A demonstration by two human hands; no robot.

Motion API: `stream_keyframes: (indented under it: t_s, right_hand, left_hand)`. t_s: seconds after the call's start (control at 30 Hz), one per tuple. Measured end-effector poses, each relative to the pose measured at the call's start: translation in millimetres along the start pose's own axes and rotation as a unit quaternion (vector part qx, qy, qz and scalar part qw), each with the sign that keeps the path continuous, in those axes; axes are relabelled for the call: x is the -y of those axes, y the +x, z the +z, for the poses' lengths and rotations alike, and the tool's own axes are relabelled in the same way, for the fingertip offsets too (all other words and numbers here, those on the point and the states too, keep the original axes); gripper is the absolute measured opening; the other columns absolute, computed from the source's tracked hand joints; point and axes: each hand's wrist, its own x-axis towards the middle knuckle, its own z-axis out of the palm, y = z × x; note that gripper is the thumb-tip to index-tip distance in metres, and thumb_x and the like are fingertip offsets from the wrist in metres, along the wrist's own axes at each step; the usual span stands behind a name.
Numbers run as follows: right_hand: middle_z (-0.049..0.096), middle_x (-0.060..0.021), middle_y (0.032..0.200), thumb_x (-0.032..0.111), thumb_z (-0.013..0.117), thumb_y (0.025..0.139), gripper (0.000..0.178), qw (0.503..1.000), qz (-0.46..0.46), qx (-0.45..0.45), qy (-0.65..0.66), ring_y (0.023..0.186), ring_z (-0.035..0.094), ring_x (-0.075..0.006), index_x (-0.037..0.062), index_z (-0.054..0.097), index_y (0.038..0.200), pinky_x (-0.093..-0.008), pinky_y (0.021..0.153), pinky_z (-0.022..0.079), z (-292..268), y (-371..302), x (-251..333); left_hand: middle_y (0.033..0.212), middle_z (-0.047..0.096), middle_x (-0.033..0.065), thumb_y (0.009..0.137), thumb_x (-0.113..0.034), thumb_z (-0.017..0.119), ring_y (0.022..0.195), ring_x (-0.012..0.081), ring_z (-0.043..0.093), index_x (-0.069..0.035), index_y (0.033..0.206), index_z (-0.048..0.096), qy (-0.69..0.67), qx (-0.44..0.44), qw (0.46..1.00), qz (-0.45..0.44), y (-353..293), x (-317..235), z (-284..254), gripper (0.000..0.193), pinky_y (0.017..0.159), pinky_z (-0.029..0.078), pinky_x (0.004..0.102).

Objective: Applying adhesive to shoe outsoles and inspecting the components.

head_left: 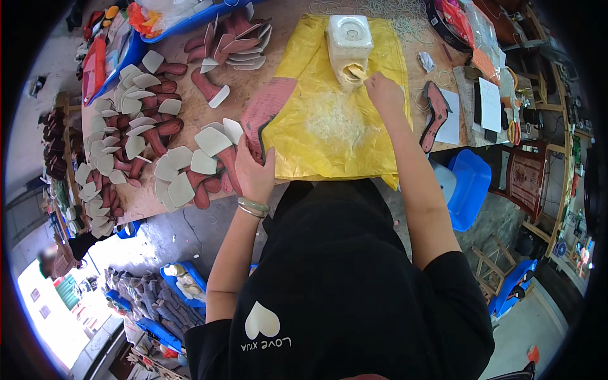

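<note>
My left hand (pixel 254 172) rests on the near end of a reddish shoe sole (pixel 267 109) lying at the left edge of a yellow plastic sheet (pixel 375 136). My right hand (pixel 384 90) reaches to the mouth of a white plastic jug (pixel 348 39) that stands on the sheet's far end; its fingers are bunched at the opening, and what they hold is hidden. A whitish smear of glue (pixel 334 123) covers the middle of the sheet. A green bangle sits on my left wrist.
Many maroon soles with pale grey pads (pixel 136 136) lie in rows over the left of the wooden table (pixel 190 111). Another sole (pixel 434 113) and papers lie at the right. Blue trays (pixel 183 22), a blue stool (pixel 470 183) and a wooden chair stand around.
</note>
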Motion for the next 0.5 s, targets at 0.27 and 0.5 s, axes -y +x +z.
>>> stream_keyframes:
  t_s: [0.27, 0.5]
  right_hand:
    - [0.067, -0.0181, 0.078, 0.031, 0.055, 0.086, 0.027, 1.000, -0.005, 0.026, -0.010, 0.074, 0.066, -0.0368, 0.0067, 0.065, 0.090, -0.0477, 0.066, 0.051, -20.1, -37.8, 2.7]
    - [0.067, -0.0089, 0.075, 0.025, 0.071, 0.081, 0.024, 0.925, -0.026, 0.081, 0.370, 0.066, 0.061, -0.0138, 0.0058, 0.068, 0.096, -0.0284, 0.061, 0.048, -80.9, -117.7, 63.8]
  left_hand:
    - [0.113, 0.056, 0.0208, 0.081, -0.027, 0.066, 0.102, 0.0363, 0.054, 0.002, 0.130, 0.040, 0.152, -0.043, 0.984, 0.079, 9.1, 4.4, -2.7, 0.063, 0.086, 0.041, 0.0453]
    - [0.101, 0.057, 0.0162, 0.080, -0.027, 0.067, 0.096, 0.0334, 0.055, 0.000, 0.127, 0.044, 0.199, -0.042, 0.971, 0.128, 18.0, -2.0, -8.4, 0.059, 0.082, 0.040, 0.0428]
